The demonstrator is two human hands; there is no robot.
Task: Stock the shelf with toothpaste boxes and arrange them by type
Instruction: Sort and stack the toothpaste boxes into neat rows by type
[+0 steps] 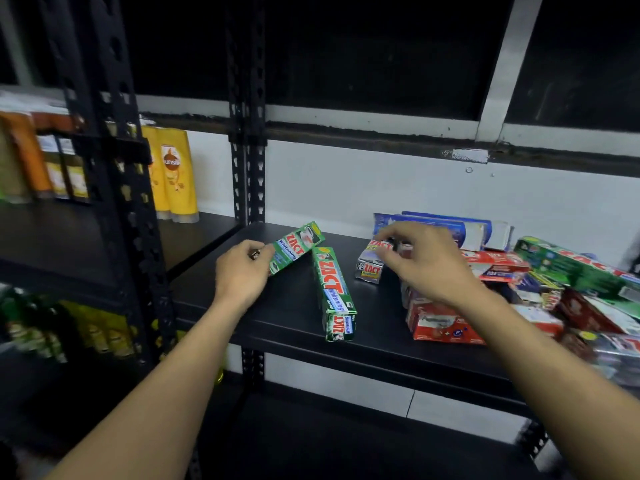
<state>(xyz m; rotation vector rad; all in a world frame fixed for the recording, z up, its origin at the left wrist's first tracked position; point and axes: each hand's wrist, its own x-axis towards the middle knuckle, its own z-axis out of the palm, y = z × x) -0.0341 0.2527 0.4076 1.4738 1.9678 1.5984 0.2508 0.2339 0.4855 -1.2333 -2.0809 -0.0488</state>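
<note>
Toothpaste boxes were being sorted by type on a black shelf (277,317) at mid-frame. A green box (298,245) was gripped at its near end by the left hand (242,268), with the fingers curled round it. It was angled up and to the right; whether it was lifted clear of the shelf could not be told. It was judged to be held that way so that it could be laid beside a second green box (334,294), which lay flat just right of it, one end at the shelf's front edge.

At centre right, the top of a grey box (370,263) was pinched between the thumb and bent fingertips of the right hand (426,261). The grip suggested that the box was being drawn off the left edge of an unsorted pile (540,292) to start a group of its own.

Red boxes (440,323) were heaped at the front of that pile under the right forearm, and blue boxes (443,226) were stacked behind against the white wall. Most of the sorting appeared undone. Yellow bottles (176,174) were shelved at upper left.
</note>
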